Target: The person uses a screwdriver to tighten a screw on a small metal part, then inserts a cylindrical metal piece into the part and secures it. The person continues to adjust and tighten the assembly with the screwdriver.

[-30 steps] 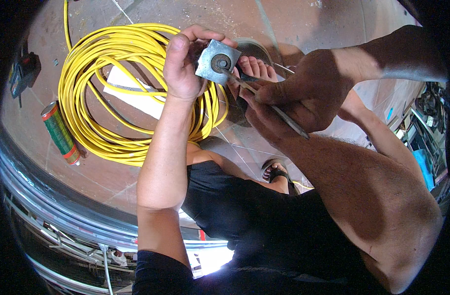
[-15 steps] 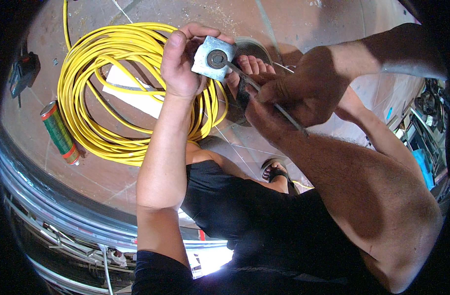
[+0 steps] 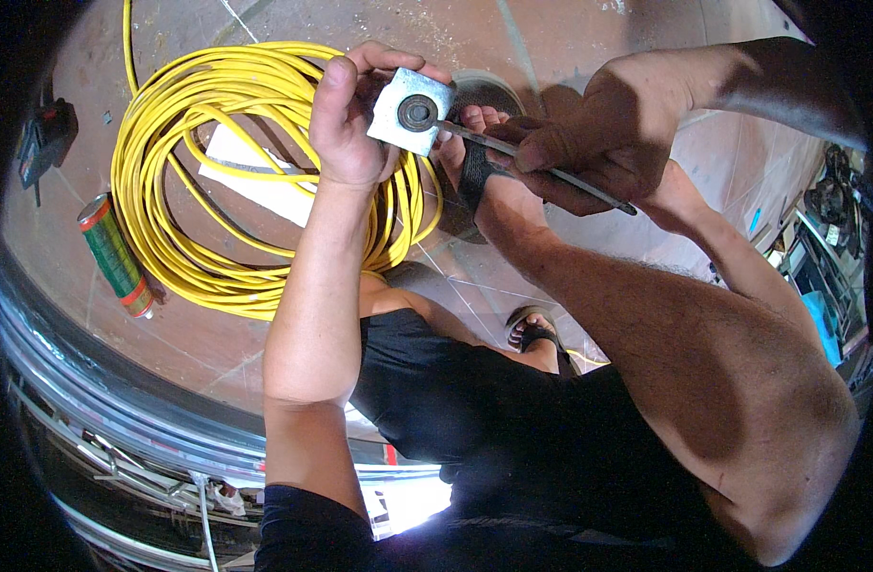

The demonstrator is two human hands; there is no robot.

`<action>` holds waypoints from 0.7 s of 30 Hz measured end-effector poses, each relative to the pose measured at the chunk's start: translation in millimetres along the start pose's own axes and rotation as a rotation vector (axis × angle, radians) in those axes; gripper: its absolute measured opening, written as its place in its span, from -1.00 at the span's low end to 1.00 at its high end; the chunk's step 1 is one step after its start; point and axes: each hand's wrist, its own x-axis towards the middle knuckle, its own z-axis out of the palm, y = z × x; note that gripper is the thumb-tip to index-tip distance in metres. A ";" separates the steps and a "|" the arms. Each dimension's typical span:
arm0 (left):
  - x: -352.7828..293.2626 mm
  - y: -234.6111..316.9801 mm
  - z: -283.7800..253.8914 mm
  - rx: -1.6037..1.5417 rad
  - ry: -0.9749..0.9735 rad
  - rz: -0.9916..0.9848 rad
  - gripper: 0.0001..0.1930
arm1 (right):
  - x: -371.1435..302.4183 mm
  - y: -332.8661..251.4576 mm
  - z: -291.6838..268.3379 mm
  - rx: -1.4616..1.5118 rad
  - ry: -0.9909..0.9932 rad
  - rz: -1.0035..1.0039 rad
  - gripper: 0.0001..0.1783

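Note:
My left hand (image 3: 346,119) is raised with its fingers curled behind a small metal block (image 3: 389,119) that has a shiny square face. Set in that face is a dark round piece (image 3: 417,112), ringed like a bearing. My right hand (image 3: 598,143) comes in from the right, closed around a thin metal rod (image 3: 484,141). The rod's far tip lies at the right edge of the round piece; contact there is hard to make out. Its other end sticks out below my right hand. Behind the block, the left fingers are partly hidden.
A coil of yellow cable (image 3: 131,181) lies on the tiled floor over a white sheet (image 3: 255,191). A green and orange can (image 3: 117,257) and a dark tool (image 3: 47,138) are at left. My sandalled foot (image 3: 479,119) is beneath the hands. Metal profiles (image 3: 122,458) line the lower left.
The rod has swung to a flatter angle, its rear end moving up and right. My right hand has shifted slightly with it. The block in my left hand has moved a little left.

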 end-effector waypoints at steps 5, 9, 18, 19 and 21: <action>0.6 -0.8 -0.6 0.043 0.012 0.023 -0.23 | 0.3 1.1 -1.0 0.019 0.020 -0.059 -0.56; 1.7 -0.9 -2.6 0.078 0.007 0.038 -0.22 | 0.7 1.7 -1.4 -0.058 -0.001 -0.021 -0.58; 0.4 -0.4 -4.2 0.099 0.026 0.029 -0.20 | -2.7 -9.7 -8.2 -0.021 -0.018 -0.021 -0.60; 0.5 -0.3 -4.4 0.093 0.023 0.030 -0.20 | -2.7 -10.7 -8.6 -0.020 -0.018 -0.019 -0.61; 1.2 -0.3 -4.8 0.093 0.017 0.035 -0.20 | -2.4 -12.4 -9.0 -0.009 -0.030 0.002 -0.61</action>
